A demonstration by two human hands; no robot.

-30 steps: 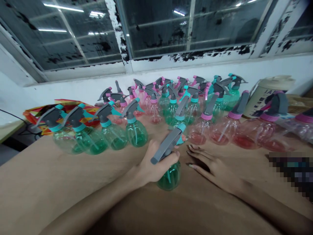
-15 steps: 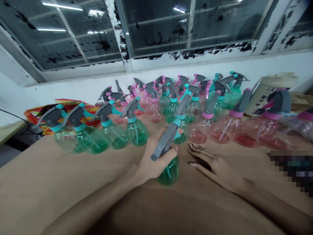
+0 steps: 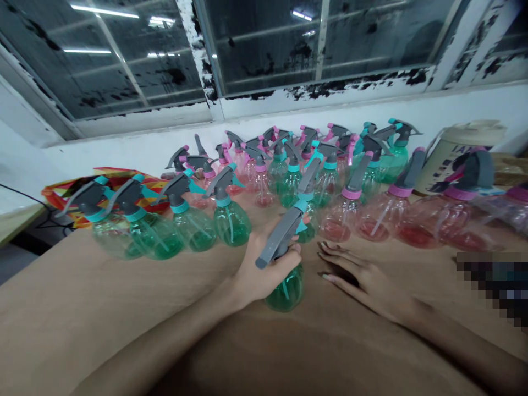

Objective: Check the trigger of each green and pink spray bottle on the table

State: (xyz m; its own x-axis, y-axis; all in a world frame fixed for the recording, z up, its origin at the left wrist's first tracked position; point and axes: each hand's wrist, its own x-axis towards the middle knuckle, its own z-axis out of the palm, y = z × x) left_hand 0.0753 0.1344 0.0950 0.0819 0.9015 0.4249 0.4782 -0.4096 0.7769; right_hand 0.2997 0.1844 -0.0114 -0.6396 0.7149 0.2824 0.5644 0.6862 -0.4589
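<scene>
My left hand (image 3: 264, 267) is wrapped round the neck of a green spray bottle (image 3: 285, 291) with a grey and turquoise trigger head. The bottle stands upright on the wooden table (image 3: 363, 352), and its neck is hidden by my fingers. To its right, my right hand (image 3: 363, 278) lies on the tabletop with fingers stretched out, holding nothing. Just beyond the two hands stand another green spray bottle (image 3: 307, 231) and a pink spray bottle (image 3: 336, 228). A green spray bottle (image 3: 231, 224) ends the row left of my left hand.
Several green and pink spray bottles crowd the back by the wall. A red and yellow bag (image 3: 119, 173) lies behind the left row. At the back right stands a cream container (image 3: 457, 146). A pixelated patch covers something at the right edge. Windows (image 3: 330, 44) rise behind.
Almost nothing differs. My left hand still grips the green spray bottle in the same place, and my right hand rests where it was.
</scene>
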